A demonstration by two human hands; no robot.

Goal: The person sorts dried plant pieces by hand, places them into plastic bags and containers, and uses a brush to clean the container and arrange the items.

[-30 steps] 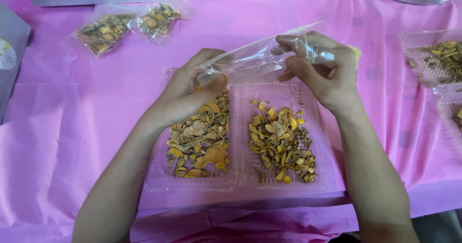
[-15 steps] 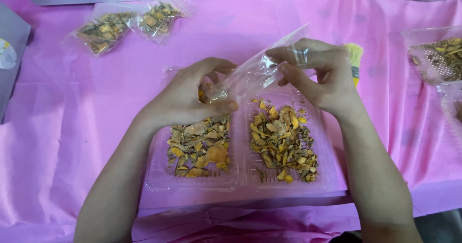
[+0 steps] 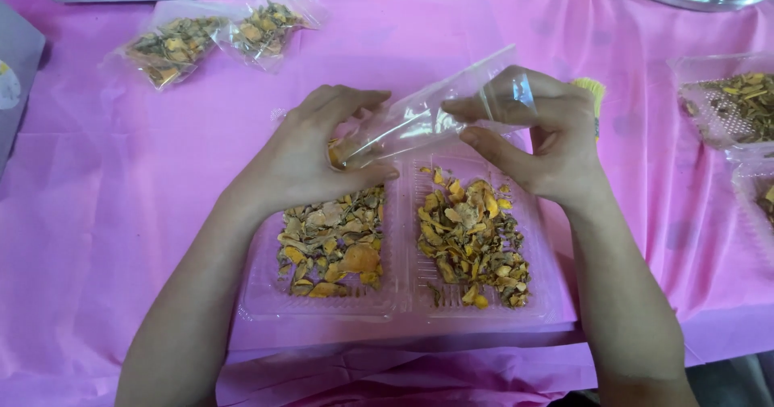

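The left hand (image 3: 310, 161) and right hand (image 3: 538, 137) each pinch an end of a clear plastic bag (image 3: 427, 117), stretched between them above the two-compartment tray (image 3: 403, 306) of dried yellow pieces near the pink tablecloth's (image 3: 121, 213) front edge.

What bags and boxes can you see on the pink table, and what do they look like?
Clear plastic bag: held in both hands, middle, nearly empty.
Two-part clear tray: under the hands, yellow-brown dried pieces in each half.
Two filled clear bags: far left, greenish-yellow pieces inside.
Clear tray: right edge, brownish dried bits.
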